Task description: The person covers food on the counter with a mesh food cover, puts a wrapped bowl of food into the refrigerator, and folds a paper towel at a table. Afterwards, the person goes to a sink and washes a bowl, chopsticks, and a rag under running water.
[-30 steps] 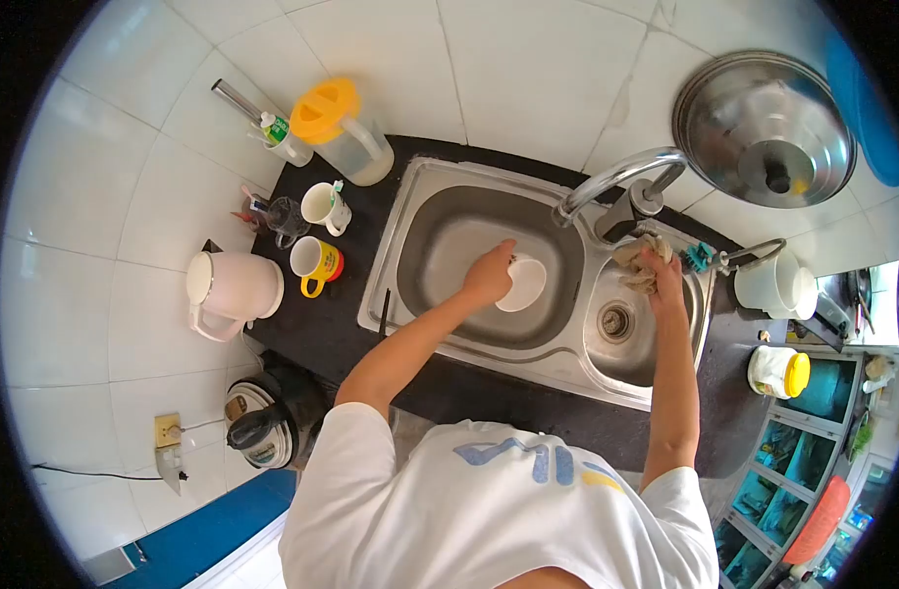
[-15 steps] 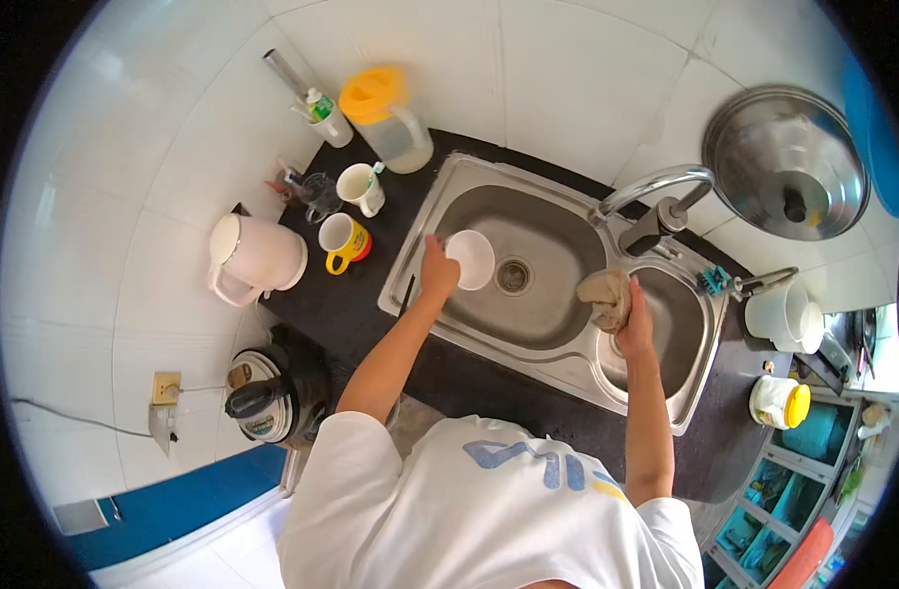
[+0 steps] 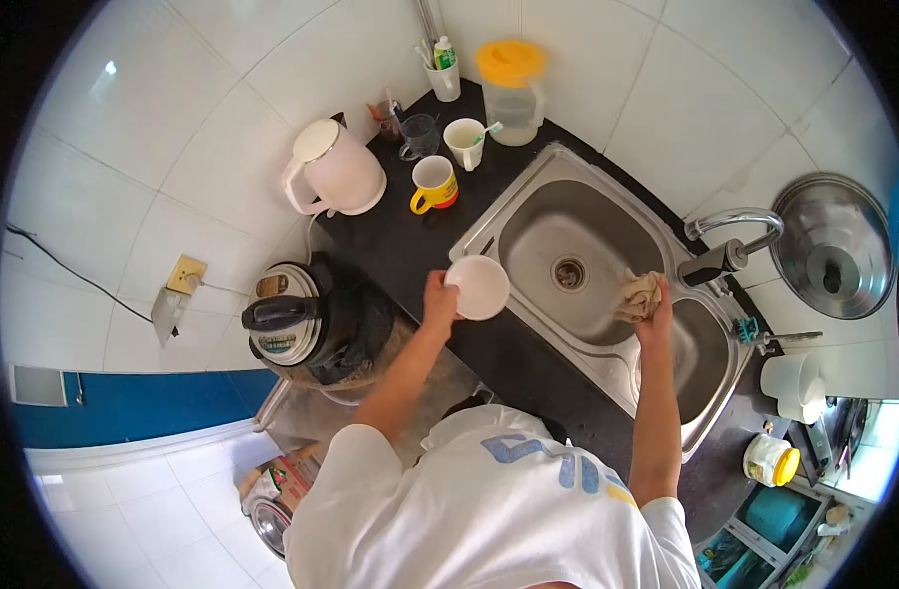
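Observation:
A white bowl (image 3: 481,288) is gripped at its left rim by my left hand (image 3: 440,302). It hangs over the counter's front part, just left of the double sink (image 3: 540,324), and its inside faces up. My right hand (image 3: 656,319) is closed on a crumpled beige cloth (image 3: 638,294), held above the divider between the large and small basins. The large basin's drain (image 3: 569,274) shows between the bowl and the cloth. Behind the right hand stands the faucet (image 3: 714,263), its spout arching over the sink's back edge.
On the counter stand a yellow mug (image 3: 434,185), a white mug (image 3: 463,143), a dark glass mug (image 3: 420,136), a yellow-lidded pitcher (image 3: 511,93) and a pale kettle (image 3: 339,169). A rice cooker (image 3: 285,312) sits at left. A metal lid (image 3: 832,245) leans against the wall at right.
My left hand has carried the bowl out from over the large basin to above the counter. My right hand still holds the cloth near the divider. The view has turned leftward.

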A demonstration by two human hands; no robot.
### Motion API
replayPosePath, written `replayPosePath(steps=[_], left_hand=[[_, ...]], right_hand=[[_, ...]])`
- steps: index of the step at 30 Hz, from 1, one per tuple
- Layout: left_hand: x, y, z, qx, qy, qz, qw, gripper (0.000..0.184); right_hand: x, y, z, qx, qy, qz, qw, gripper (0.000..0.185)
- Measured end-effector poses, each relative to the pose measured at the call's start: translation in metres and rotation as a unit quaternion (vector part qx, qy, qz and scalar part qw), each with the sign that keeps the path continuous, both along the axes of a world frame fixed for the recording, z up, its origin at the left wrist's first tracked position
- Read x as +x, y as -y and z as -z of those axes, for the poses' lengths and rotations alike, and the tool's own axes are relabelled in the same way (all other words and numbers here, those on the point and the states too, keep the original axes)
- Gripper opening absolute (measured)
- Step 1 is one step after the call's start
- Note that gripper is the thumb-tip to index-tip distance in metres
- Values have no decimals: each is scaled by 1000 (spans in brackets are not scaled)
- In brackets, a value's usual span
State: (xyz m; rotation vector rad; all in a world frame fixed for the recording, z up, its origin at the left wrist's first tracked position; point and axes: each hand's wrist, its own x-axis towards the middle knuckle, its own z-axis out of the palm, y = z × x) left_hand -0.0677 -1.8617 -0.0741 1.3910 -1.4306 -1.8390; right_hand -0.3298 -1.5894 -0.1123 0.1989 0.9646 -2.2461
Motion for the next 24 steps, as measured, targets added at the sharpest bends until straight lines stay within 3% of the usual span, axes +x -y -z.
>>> replayPosePath(steps=[3,4,5,6,9,15,18,22,24], left_hand=[[15,50,44,-192,72,-41,978,22],[22,74,76,-210,82,-30,974,24],[24,82,70,-227,70,-27,971,21],[22,79,31,-106,115,-37,987,21],[24,91,28,-54,83,-69,993,27],[22,95,34,-57,131,-91,986,29],[26,101,57,-44,117,-75,989,39],[29,103,69,-37,120,-66,990,41],[28,98,55,-57,148,-65,985,39]], right_hand=[[11,13,-23,46,-16,34,998,32],[9,13,-19,48,-15,36,998,31],[5,15,-10,48,-14,40,998,31],[2,14,-6,49,-12,45,998,31],[6,21,-13,75,-7,79,994,31],[5,35,-17,127,-53,146,980,31],[14,41,-37,155,-53,157,974,30],[11,48,-43,199,-57,208,956,22],[9,49,-38,197,-73,214,954,21]])
